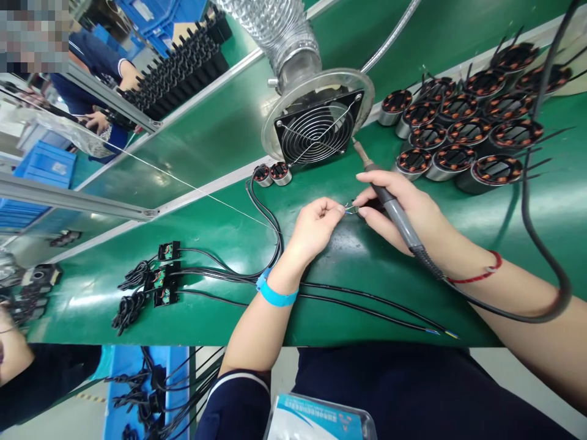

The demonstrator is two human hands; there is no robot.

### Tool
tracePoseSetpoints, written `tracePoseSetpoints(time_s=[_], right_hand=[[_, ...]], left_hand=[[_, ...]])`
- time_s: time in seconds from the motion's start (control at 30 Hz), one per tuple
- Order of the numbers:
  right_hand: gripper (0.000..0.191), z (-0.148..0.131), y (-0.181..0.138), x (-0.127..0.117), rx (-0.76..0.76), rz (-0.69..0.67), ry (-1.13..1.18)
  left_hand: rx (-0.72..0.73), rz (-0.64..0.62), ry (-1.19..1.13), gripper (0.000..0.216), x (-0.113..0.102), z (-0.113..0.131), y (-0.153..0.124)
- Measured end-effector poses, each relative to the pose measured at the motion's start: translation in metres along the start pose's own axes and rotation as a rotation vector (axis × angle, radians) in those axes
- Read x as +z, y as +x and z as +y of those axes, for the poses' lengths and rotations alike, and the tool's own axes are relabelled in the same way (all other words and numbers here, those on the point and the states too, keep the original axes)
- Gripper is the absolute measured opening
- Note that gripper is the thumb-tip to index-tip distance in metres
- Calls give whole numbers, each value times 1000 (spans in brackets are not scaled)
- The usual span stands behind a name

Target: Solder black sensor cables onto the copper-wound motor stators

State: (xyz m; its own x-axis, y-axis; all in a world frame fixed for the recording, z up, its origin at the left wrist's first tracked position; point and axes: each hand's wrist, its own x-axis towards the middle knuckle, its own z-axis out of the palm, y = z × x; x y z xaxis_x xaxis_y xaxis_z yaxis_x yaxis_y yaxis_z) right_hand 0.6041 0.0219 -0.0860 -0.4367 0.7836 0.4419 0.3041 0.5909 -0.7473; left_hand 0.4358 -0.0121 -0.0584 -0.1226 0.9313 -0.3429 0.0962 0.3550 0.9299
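My left hand [314, 229], with a blue band at the wrist, is closed in a pinch on thin wires [348, 209]. Just to its right, my right hand [415, 211] grips a grey soldering iron [393, 211], its tip pointing up and left toward the fan. The right thumb and fingertips also pinch at a small dark part beside the wires; its kind is hidden. Black cables [220, 273] run under my left forearm, some from small open black boxes [167, 251] with green circuit boards, others up to two small copper-wound motor parts [280, 174].
A fan [316, 134] on a silver duct [293, 36] stands behind my hands. Several copper-wound stators [498, 168] crowd the bench's right. The iron's cord [532, 223] loops over my right arm. Co-workers' hands [97, 121] show at left. A blue bin [178, 379] holds cables below.
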Motion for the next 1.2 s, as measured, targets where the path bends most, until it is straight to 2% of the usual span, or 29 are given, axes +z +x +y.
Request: tracePoseSetpoints(time_s=[0.1,0.2,0.37,0.47,0.57,0.63,0.8,0.97,1.2], right_hand=[[39,-1,1,-1,-86,-13,-125],[36,0,5,4,-106,-21,-265],[37,4,9,4,-155,-69,-282],[35,-7,5,-13,-125,0,-256],[36,-29,-3,-32,22,76,-222],[33,-41,-12,-37,66,148,-209],[22,-42,-39,-27,-37,301,-162],[16,-31,-48,-21,-187,233,-144],[10,-35,-49,-23,-181,185,-194]], left_hand=[[-4,14,-8,20,0,0,1],[4,41,-20,20,0,-1,1],[39,53,-5,19,-1,-3,2],[76,44,39,16,-2,-6,4],[148,34,106,14,-4,-10,4],[207,46,159,13,-5,-11,4],[320,80,295,15,-5,-12,3],[436,72,327,16,-6,-17,2],[492,75,349,15,-6,-21,4]])
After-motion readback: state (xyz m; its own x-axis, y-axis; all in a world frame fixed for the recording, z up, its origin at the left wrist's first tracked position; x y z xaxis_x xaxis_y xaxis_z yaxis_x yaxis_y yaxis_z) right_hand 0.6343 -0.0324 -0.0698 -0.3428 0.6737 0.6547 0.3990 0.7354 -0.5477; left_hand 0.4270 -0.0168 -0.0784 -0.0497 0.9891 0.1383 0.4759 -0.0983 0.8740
